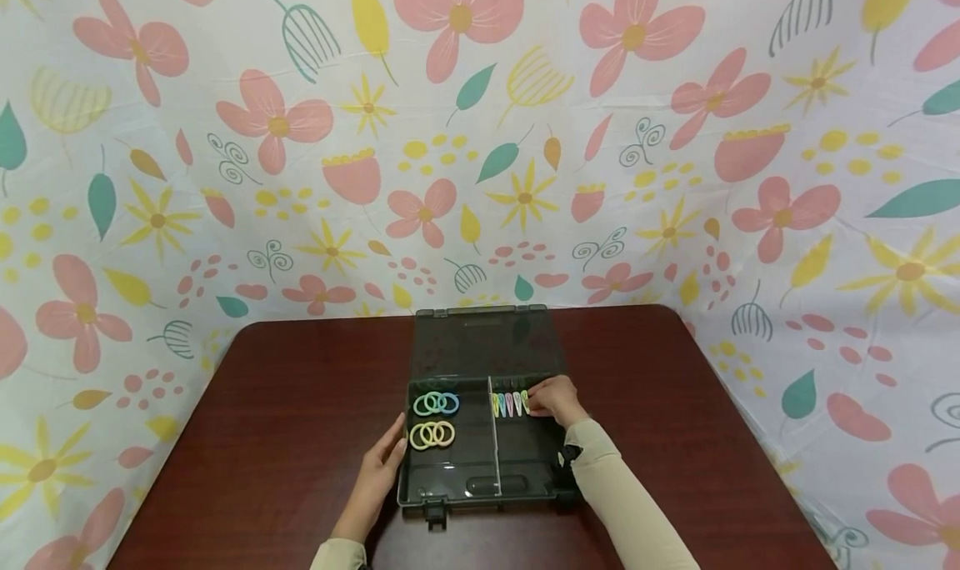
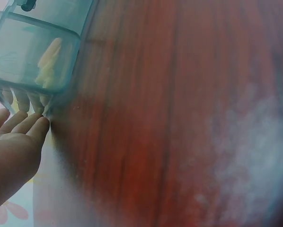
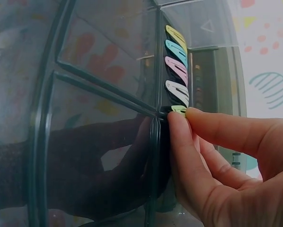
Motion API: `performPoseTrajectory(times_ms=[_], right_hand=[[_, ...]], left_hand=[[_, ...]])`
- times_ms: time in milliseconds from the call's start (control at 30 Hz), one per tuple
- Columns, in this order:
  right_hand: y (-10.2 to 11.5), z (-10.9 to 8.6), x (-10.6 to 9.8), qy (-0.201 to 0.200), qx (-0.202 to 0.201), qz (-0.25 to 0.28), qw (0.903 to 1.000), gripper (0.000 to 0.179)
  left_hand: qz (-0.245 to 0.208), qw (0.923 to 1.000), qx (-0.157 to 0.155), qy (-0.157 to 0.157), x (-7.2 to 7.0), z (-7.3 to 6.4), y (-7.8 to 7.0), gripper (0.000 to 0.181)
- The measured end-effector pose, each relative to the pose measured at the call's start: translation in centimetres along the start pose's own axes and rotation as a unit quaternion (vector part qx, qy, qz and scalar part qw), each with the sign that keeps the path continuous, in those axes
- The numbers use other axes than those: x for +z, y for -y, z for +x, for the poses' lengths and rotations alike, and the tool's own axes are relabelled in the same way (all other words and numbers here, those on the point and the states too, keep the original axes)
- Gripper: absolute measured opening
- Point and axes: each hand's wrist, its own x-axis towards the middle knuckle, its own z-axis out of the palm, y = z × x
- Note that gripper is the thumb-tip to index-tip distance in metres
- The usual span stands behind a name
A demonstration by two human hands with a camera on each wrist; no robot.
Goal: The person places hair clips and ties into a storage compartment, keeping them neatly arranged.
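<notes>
A dark see-through plastic case (image 1: 457, 480) lies on the table with its lid (image 1: 487, 341) folded back. In its right section stands a row of pastel snap hair clips (image 3: 176, 69), yellow, blue, pink and white. My right hand (image 1: 557, 399) pinches a yellow-green hair clip (image 3: 179, 109) between thumb and index finger at the end of that row. Against the case's left wall rest the fingers of my left hand (image 1: 381, 470). Blue-green rings (image 1: 437, 402) and pale yellow rings (image 1: 432, 434) lie overlapped in the left section.
A pale divider (image 1: 493, 437) splits the case. At its front edge is a black latch (image 1: 435, 516). The reddish-brown wooden table (image 1: 300, 412) extends on both sides, and a floral cloth (image 1: 480, 137) hangs around its back and sides.
</notes>
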Motion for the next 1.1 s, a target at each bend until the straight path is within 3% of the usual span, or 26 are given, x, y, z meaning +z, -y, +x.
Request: performPoseTrajectory(times_ms=[200,400,800,967,1100], right_hand=[[-0.5,-0.1,-0.3,-0.002,0.001,-0.009,1.0,0.019],[-0.6,-0.3,-0.5,-0.009,-0.002,-0.01,0.9999,0.019],[-0.2,-0.9,-1.1,-0.002,-0.011,-0.01,0.9999,0.013],[0.8,-2.4,-1.9,0.018,-0.054,0.005,0.9984,0.019],[1.3,-4.0,-3.3,0.039,-0.1,0.021,0.994,0.02]], left_hand=[[-0.002,0.9998,-0.017,0.001,0.3,0.1,0.2,0.051],[-0.003,1.0,0.004,0.001,0.4,0.1,0.4,0.051],[0.005,0.9999,0.011,0.004,0.3,-0.1,0.3,0.052],[0.016,0.9999,0.005,0.0,0.0,-0.4,0.2,0.052],[0.052,0.998,0.032,-0.017,-0.2,-0.7,-0.1,0.049]])
